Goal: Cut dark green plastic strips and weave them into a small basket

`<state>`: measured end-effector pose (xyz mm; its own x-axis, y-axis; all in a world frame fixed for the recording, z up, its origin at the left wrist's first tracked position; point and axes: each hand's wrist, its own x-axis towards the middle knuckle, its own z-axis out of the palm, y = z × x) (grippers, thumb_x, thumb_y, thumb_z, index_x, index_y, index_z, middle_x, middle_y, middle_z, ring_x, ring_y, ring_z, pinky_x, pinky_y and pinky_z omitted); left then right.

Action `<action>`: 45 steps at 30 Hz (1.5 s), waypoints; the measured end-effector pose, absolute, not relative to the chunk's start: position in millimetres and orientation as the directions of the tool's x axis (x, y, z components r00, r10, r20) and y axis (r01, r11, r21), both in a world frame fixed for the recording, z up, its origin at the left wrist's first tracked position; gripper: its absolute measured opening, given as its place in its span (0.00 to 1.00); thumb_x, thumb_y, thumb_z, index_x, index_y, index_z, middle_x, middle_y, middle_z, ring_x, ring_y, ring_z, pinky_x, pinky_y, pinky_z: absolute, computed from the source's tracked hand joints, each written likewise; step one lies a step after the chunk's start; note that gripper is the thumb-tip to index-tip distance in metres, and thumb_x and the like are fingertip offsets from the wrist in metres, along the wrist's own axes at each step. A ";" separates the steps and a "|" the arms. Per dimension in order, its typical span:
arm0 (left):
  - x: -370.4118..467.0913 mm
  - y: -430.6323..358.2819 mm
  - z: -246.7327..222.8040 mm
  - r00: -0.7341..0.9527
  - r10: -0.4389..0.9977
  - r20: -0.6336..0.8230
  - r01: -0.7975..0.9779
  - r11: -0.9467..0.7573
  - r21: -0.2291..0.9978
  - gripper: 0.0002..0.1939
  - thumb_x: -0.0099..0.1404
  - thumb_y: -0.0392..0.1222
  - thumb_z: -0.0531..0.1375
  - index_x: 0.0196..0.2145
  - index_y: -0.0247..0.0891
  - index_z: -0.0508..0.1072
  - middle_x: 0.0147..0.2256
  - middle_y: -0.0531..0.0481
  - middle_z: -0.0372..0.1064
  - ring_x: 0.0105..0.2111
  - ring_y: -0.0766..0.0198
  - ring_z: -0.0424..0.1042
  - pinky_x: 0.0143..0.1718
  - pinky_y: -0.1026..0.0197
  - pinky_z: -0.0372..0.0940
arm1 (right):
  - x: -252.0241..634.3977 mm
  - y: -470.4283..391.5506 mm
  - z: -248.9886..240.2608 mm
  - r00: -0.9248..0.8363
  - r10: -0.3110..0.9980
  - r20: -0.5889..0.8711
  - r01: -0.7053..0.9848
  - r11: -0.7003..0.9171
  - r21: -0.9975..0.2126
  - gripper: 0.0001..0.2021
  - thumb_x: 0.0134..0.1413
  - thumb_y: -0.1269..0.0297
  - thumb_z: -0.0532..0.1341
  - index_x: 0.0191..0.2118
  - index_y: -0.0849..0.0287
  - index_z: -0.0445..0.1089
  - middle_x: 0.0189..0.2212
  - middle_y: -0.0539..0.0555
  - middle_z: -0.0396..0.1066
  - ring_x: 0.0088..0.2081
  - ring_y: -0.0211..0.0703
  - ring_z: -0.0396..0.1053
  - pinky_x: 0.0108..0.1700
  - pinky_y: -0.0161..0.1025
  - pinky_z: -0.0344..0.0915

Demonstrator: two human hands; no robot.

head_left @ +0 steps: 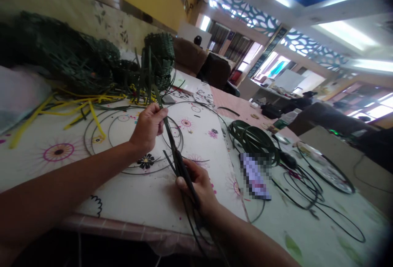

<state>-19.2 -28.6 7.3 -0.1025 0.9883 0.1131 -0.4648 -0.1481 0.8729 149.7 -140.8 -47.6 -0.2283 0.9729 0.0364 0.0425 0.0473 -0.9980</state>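
Note:
My left hand [149, 128] is closed round a dark green flat strip [166, 124], which runs from the woven piece at the back down toward my right hand. My right hand [199, 183] is wrapped round a long black-handled tool [186, 177] that looks like scissors; blur hides its exact kind. Its upper end meets the strip between my two hands. Loose strip ends hang below my right hand over the table's front edge. Behind my left hand stands a dark green woven basket [164, 56] with several upright strip ends.
Wire-like rings [135, 173] lie on the flower-patterned tablecloth [123, 199]. Yellow strips [95, 120] and a heap of dark green woven pieces [67, 54] are at the left. Coiled green strips [251, 136], a purple packet [254, 177] and looped cord [316, 193] lie at the right.

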 end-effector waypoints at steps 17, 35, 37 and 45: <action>-25.9 -18.2 6.8 -0.137 0.986 0.090 -0.491 -0.146 0.859 0.15 0.62 0.34 0.61 0.25 0.39 0.56 0.14 0.62 0.49 0.12 0.76 0.45 0.13 0.71 0.41 | 148.7 -142.5 -40.9 -0.256 0.967 0.021 0.059 0.038 -0.998 0.20 0.47 0.49 0.70 0.38 0.60 0.73 0.23 0.46 0.56 0.26 0.35 0.52 0.26 0.33 0.49; -25.7 -20.2 6.2 -0.111 0.986 0.126 -0.470 -0.164 0.867 0.16 0.61 0.35 0.62 0.24 0.39 0.57 0.14 0.62 0.50 0.12 0.76 0.46 0.14 0.71 0.42 | 146.8 -140.5 -32.1 -0.262 0.965 0.019 0.058 0.035 -0.998 0.18 0.47 0.49 0.69 0.34 0.60 0.70 0.22 0.45 0.52 0.25 0.34 0.49 0.25 0.33 0.47; -27.2 -17.9 7.0 -0.122 0.985 0.123 -0.465 -0.166 0.869 0.16 0.61 0.35 0.62 0.24 0.39 0.56 0.14 0.62 0.50 0.12 0.76 0.46 0.14 0.71 0.42 | 147.1 -139.2 -36.0 -0.259 0.966 -0.005 0.055 0.009 -0.998 0.20 0.45 0.50 0.70 0.39 0.60 0.72 0.22 0.45 0.53 0.25 0.34 0.50 0.25 0.33 0.47; -18.2 -31.4 8.1 -0.081 0.983 0.164 -0.452 -0.183 0.873 0.18 0.61 0.38 0.63 0.24 0.39 0.55 0.15 0.61 0.52 0.13 0.76 0.48 0.14 0.72 0.42 | 146.7 -137.1 -46.6 -0.221 0.975 -0.005 -0.034 -0.013 -0.999 0.25 0.42 0.50 0.72 0.44 0.59 0.71 0.21 0.43 0.55 0.23 0.33 0.51 0.24 0.32 0.48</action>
